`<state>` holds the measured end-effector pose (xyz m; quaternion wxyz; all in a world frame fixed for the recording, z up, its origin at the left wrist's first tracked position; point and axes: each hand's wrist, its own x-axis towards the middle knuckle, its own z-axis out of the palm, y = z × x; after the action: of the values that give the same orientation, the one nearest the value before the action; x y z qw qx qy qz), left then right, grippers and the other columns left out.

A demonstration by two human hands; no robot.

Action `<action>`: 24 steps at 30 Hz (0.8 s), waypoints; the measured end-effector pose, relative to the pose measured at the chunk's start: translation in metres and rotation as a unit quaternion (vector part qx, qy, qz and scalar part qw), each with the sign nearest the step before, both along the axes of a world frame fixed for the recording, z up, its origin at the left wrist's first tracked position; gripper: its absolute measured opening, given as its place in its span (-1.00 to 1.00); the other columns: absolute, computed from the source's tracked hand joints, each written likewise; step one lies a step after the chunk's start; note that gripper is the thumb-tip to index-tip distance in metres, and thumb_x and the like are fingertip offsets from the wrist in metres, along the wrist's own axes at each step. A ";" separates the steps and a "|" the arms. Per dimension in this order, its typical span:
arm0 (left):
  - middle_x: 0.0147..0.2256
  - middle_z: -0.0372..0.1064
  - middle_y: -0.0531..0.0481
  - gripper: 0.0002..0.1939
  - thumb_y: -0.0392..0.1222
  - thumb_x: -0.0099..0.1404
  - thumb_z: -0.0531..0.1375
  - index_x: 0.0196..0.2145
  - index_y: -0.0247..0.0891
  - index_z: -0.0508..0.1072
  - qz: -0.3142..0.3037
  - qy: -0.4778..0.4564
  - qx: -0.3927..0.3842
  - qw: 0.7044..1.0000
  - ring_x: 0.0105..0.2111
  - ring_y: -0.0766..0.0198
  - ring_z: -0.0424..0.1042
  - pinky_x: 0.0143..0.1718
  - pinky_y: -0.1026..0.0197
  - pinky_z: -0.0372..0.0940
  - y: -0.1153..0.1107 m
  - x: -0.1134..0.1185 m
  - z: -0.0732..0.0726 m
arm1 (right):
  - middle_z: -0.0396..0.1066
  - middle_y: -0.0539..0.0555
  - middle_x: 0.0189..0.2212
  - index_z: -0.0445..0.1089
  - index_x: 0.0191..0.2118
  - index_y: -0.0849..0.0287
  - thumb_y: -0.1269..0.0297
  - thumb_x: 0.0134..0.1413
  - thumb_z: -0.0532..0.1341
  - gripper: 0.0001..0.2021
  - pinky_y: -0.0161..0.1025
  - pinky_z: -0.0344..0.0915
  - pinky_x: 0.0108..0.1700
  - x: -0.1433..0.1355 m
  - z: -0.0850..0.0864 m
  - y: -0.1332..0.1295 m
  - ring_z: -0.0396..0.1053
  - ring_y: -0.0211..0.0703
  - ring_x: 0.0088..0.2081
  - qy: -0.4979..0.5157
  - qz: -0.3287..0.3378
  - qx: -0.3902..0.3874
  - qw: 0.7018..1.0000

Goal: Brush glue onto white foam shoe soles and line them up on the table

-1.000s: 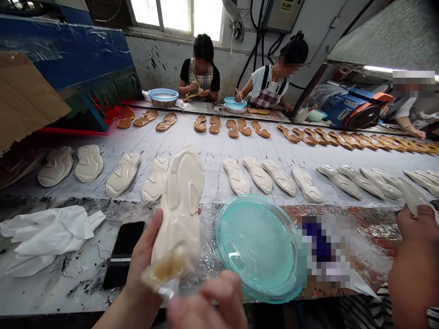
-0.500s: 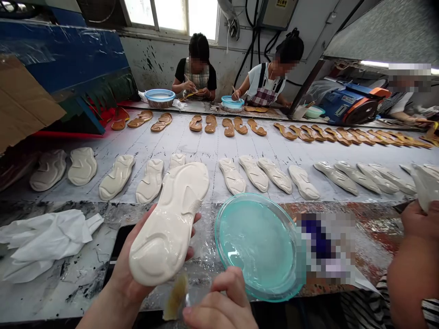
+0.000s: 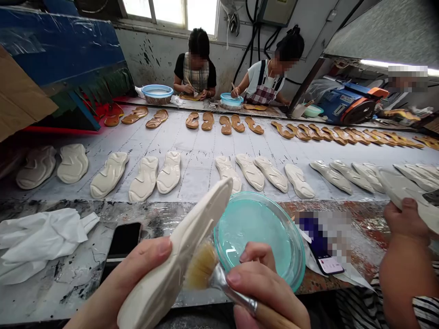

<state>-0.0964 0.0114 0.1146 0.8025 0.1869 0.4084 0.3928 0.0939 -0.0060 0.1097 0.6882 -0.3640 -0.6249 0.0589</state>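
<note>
My left hand [image 3: 137, 265] grips a glossy, cream-coloured shoe sole [image 3: 178, 256], tilted up on its edge with its moulded face turned to the right. In my right hand [image 3: 264, 283] is a paintbrush [image 3: 236, 292] with a wooden handle and a metal collar. Its pale yellow bristles touch or nearly touch the sole's right side; which of the two I cannot tell. Just beyond my right hand stands a turquoise bowl [image 3: 257, 228] of milky liquid. A black phone [image 3: 125, 240] lies past my left hand.
Cream soles [image 3: 109, 176] lie in a row along the white belt [image 3: 199, 146], with brown soles [image 3: 207, 121] behind. A crumpled white cloth [image 3: 44, 242] is at left, a lit phone [image 3: 320, 246] at right. A co-worker's hand [image 3: 408, 219] holds another sole. Two people sit opposite.
My left hand has turned the sole from face-up onto its edge. My right hand has brought the brush up and right, to the sole's side. The co-worker's hand at right has lowered its sole.
</note>
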 end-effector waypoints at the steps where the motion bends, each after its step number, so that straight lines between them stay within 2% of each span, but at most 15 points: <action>1: -0.51 0.52 -0.07 -0.81 -0.14 0.26 0.26 -0.34 -0.28 0.65 -0.012 0.008 0.020 1.000 -0.52 0.16 0.48 -0.47 0.25 0.39 -0.001 0.002 0.003 | 0.41 -0.14 -0.49 0.41 -0.19 0.15 0.58 -0.12 0.04 -0.63 -0.22 0.22 -0.28 -0.004 0.000 0.002 0.33 -0.44 -0.61 0.019 0.007 0.005 1.000; 3: -0.56 0.47 -0.01 -0.87 -0.18 0.21 0.30 -0.38 -0.22 0.66 -0.020 0.024 0.051 0.998 -0.55 0.21 0.41 -0.48 0.27 0.36 -0.001 0.007 0.007 | 0.43 -0.13 -0.51 0.41 -0.28 0.18 0.56 -0.16 0.05 -0.69 -0.20 0.20 -0.29 -0.010 0.002 0.004 0.33 -0.43 -0.62 0.050 0.003 -0.009 0.999; 6: -0.55 0.48 -0.03 -0.87 -0.28 0.14 0.33 -0.34 -0.19 0.69 0.035 0.018 0.074 0.996 -0.41 0.09 0.47 -0.34 0.22 0.39 -0.001 0.013 0.008 | 0.44 -0.13 -0.56 0.39 -0.34 0.21 0.58 -0.18 0.08 -0.75 -0.18 0.21 -0.29 -0.012 0.008 0.003 0.36 -0.39 -0.62 0.019 -0.018 -0.030 0.999; 9: -0.29 0.57 -0.12 -0.81 -0.33 0.09 0.36 -0.29 -0.23 0.69 0.084 0.047 0.098 0.991 -0.10 -0.06 0.48 -0.19 0.23 0.39 -0.003 0.017 0.006 | 0.46 -0.12 -0.58 0.40 -0.34 0.20 0.57 -0.10 0.11 -0.79 -0.14 0.23 -0.22 -0.013 0.013 -0.004 0.38 -0.35 -0.60 -0.055 -0.089 -0.032 0.994; 11: -0.12 0.55 -0.13 -0.80 -0.35 0.07 0.39 -0.28 -0.23 0.69 0.102 0.089 0.133 0.982 0.06 -0.08 0.39 -0.14 0.30 0.36 -0.004 0.016 0.005 | 0.46 -0.11 -0.59 0.41 -0.35 0.16 0.53 -0.03 0.11 -0.82 -0.10 0.22 -0.18 -0.017 0.011 -0.009 0.37 -0.30 -0.57 -0.087 -0.166 -0.034 0.982; 13: -0.02 0.49 -0.09 -0.77 -0.33 0.06 0.41 -0.27 -0.18 0.69 0.091 0.153 0.186 0.966 0.13 -0.05 0.31 -0.07 0.34 0.33 -0.005 0.013 0.003 | 0.47 -0.10 -0.59 0.42 -0.35 0.13 0.48 0.01 0.12 -0.84 -0.05 0.21 -0.15 -0.020 0.008 -0.012 0.37 -0.24 -0.54 -0.117 -0.219 -0.041 0.968; 16: 0.08 0.40 -0.05 -0.75 -0.25 0.11 0.39 -0.21 -0.13 0.68 0.041 0.261 0.263 0.928 0.13 -0.01 0.28 -0.01 0.36 0.30 -0.007 0.007 0.000 | 0.50 -0.08 -0.57 0.41 -0.37 0.13 0.44 0.05 0.14 -0.88 0.00 0.22 -0.13 -0.019 0.010 -0.012 0.38 -0.22 -0.54 -0.145 -0.252 -0.048 0.956; 19: 0.14 0.35 -0.05 -0.77 -0.17 0.15 0.36 -0.19 -0.15 0.68 0.027 0.301 0.306 0.903 0.11 0.01 0.29 0.02 0.39 0.28 -0.012 0.004 -0.002 | 0.53 -0.06 -0.50 0.40 -0.38 0.18 0.49 0.04 0.22 -0.92 -0.11 0.25 -0.19 -0.009 0.021 -0.005 0.39 -0.30 -0.51 -0.196 -0.240 -0.018 0.950; 21: 0.10 0.40 -0.07 -0.78 -0.14 0.14 0.37 -0.22 -0.16 0.69 0.024 0.278 0.297 0.913 0.08 0.01 0.33 0.03 0.37 0.28 -0.014 0.005 -0.002 | 0.55 -0.03 -0.40 0.43 -0.29 0.21 0.55 0.04 0.26 -0.87 -0.19 0.28 -0.21 0.001 0.026 0.001 0.40 -0.33 -0.43 -0.189 -0.220 -0.017 0.957; 22: 0.03 0.46 -0.09 -0.79 -0.14 0.13 0.38 -0.23 -0.17 0.69 0.016 0.251 0.273 0.928 0.02 0.03 0.39 -0.02 0.35 0.32 -0.014 0.005 -0.002 | 0.55 -0.02 -0.36 0.45 -0.22 0.21 0.55 0.05 0.28 -0.83 -0.21 0.30 -0.22 0.007 0.025 0.004 0.40 -0.31 -0.37 -0.161 -0.210 -0.030 0.964; 24: -0.21 0.57 -0.11 -0.81 -0.10 0.17 0.36 -0.27 -0.19 0.68 -0.018 0.179 0.166 0.970 -0.23 0.08 0.51 -0.24 0.30 0.42 -0.010 0.003 -0.005 | 0.52 -0.01 -0.34 0.48 -0.13 0.15 0.48 0.10 0.29 -0.79 -0.23 0.32 -0.25 0.021 0.016 0.009 0.37 -0.24 -0.29 -0.073 -0.189 -0.091 0.975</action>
<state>-0.0936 0.0012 0.1094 0.6811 0.3920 0.4711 0.4007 0.1148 0.0028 0.1256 0.6036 -0.5397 -0.5853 -0.0426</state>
